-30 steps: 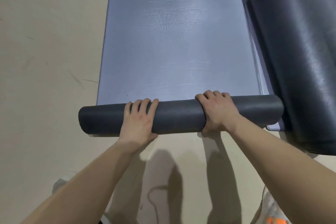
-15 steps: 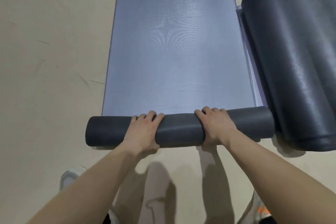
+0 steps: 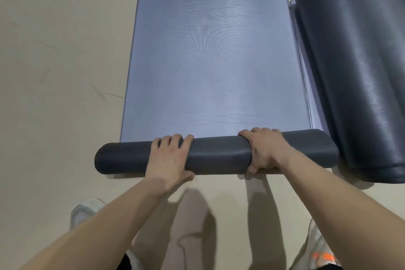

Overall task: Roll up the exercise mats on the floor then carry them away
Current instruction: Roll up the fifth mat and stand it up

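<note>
Grey-blue mat (image 3: 210,61): flat on floor, stretching away beyond both hands, faint creases, upside-down "AVOCADO · GYM" print at far end. Rolled end (image 3: 219,156): dark grey tube lying crosswise under left hand (image 3: 168,160) and right hand (image 3: 265,151), sticking out past each. Dark rolled mats (image 3: 355,72): at least 2, right of right hand, lying lengthwise over pale mat edge (image 3: 306,85).

Single head-worn wide-angle view, looking forward and steeply down; close above beige floor (image 3: 54,116), forearms entering from bottom edge.
</note>
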